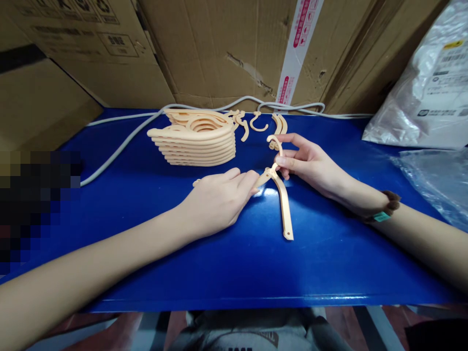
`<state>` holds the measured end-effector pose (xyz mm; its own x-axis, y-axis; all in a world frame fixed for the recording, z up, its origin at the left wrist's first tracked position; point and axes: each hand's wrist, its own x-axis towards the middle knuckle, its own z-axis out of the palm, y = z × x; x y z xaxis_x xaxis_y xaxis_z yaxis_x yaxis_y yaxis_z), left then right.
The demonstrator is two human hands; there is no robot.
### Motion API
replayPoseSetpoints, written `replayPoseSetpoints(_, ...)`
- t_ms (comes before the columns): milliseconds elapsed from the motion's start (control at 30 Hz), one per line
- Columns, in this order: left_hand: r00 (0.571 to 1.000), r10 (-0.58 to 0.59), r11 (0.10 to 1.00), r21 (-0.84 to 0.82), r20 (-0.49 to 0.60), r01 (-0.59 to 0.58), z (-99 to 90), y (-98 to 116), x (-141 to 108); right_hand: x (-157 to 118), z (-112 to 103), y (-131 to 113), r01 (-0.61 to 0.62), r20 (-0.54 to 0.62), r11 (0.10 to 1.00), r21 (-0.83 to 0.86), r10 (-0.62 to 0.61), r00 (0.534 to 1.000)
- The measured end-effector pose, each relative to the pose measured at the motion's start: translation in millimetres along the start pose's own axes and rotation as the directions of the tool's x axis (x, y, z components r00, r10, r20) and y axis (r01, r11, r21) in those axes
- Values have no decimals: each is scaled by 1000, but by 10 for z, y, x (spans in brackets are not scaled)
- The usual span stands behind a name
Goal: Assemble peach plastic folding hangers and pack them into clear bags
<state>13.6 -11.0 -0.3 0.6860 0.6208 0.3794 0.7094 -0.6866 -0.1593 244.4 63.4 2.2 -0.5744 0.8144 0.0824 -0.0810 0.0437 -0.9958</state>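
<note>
A cream plastic folding hanger (284,204) is held just above the blue table between my two hands. My left hand (223,200) is closed around one of its arms, covering most of that arm; a small tip pokes out at the hand's left. With thumb and fingers, my right hand (303,158) pinches the base of the hook, which curves upward. The hanger's other arm hangs down toward me, a small hole at its end. Behind my left hand stands a neat stack of matching cream hanger pieces (197,146).
Loose cream hooks (259,123) and short curved pieces (280,125) lie at the back of the blue table (219,273). A grey cable (124,170) runs along the rear. Cardboard boxes (219,53) wall the back. Plastic bags (420,97) lie at right.
</note>
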Motion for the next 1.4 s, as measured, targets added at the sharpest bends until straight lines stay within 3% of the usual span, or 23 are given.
replayPoseSetpoints(233,996,34,996,88,-79,-27,-22,12,3,-3,-9,-9,7,4,1000,-26,-7,1000)
replayPoseSetpoints(600,997,9,984,176,-77,5,-34,11,42,-7,5,-5,48,-6,994,-100,-49,999)
replayPoseSetpoints(967,998,16,994,106,-55,-10,-29,-14,21,-13,20,5,59,-16,986,-153,-63,998)
replayPoseSetpoints(1400,996,90,987,135,-27,-85,-2,-34,55,-19,27,-6,52,-17,988,-143,-55,998)
